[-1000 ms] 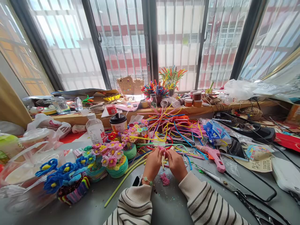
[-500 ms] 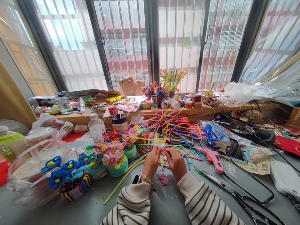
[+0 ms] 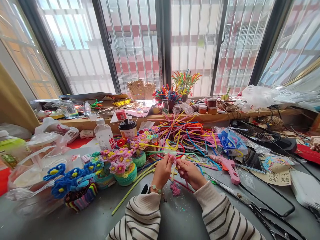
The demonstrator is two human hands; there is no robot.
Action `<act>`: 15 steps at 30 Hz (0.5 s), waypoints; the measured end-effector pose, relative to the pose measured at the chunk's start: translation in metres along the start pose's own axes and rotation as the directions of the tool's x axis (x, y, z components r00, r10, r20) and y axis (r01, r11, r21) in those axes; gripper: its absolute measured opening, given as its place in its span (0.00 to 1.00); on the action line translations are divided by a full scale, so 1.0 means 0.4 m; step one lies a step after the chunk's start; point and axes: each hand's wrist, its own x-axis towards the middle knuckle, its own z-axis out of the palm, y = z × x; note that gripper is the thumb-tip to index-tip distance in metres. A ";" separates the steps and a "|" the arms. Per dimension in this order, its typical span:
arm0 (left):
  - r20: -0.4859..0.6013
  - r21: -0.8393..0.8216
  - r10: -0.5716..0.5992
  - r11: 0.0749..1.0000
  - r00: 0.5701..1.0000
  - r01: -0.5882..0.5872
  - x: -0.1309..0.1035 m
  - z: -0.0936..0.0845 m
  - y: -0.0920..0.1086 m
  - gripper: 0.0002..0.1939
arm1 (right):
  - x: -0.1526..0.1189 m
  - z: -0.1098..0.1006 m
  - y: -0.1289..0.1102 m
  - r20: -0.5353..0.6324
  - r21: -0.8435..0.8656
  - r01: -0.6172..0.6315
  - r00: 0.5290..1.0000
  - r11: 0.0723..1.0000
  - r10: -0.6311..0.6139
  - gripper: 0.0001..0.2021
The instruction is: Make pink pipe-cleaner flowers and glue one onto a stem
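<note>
My left hand is closed in a pinch around a small pink pipe-cleaner piece, of which only a bit shows above the fingertips. Right against it, my right hand has thumb and fingers pressed together on the same pink pipe cleaner. From under the right hand a darker pink pipe-cleaner strand trails over the grey table. Just below the hands lies a fuzzy pink pipe-cleaner clump, with glitter specks scattered around it.
Pipe-cleaner flowers in pots, pink and blue, stand at left. Behind the hands spreads a heap of loose pipe cleaners. To the right lie a pink glue gun, large scissors and a phone. A bottle stands back left.
My right hand has turned and its fingers have curled in closer to the left fingertips. A dark pink strand now shows below it. My left hand has barely moved.
</note>
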 end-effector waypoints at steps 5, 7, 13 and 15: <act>-0.035 0.005 -0.007 1.000 0.999 0.008 -0.002 -0.003 0.001 0.17 | 0.000 -0.002 -0.004 -0.009 0.041 0.026 1.000 0.999 -0.026 0.17; -0.038 -0.008 -0.018 1.000 0.999 0.017 -0.002 -0.003 0.001 0.17 | 0.000 -0.006 -0.004 -0.023 0.010 0.076 0.997 0.997 -0.075 0.15; -0.003 -0.084 -0.039 0.996 0.999 0.039 -0.001 0.002 0.000 0.19 | -0.008 -0.015 -0.004 -0.068 -0.501 0.344 0.899 0.794 -0.432 0.09; -0.012 -0.070 -0.042 0.997 0.999 0.041 0.001 0.004 -0.001 0.20 | -0.011 -0.014 -0.003 -0.062 -0.615 0.381 0.849 0.690 -0.524 0.08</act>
